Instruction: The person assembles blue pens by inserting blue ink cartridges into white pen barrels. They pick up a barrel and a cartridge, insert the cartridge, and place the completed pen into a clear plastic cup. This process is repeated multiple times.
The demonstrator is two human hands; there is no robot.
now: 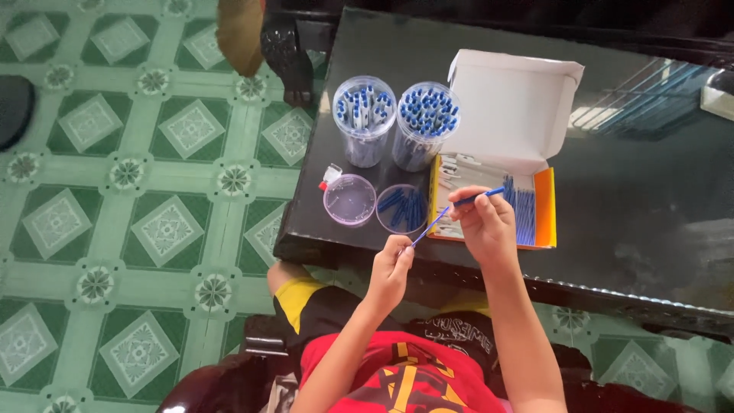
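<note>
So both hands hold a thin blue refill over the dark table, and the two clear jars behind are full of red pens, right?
Not quite. The head view shows the two jars hold blue-capped pens, not red. The rest stands: left hand and right hand hold a thin blue refill over the dark table.

The floor (138, 191) is laid with green tiles, each patterned with pale diamonds and small rosettes at the crossings. A dark, glossy counter (642, 191) is set over it, and daylight from a barred window is seen reflected in its top at the far right corner. A carved dark furniture leg (287, 53) is seen at the counter's far left corner, and a dark rounded shape (14, 107) is cut off by the left edge.
</note>
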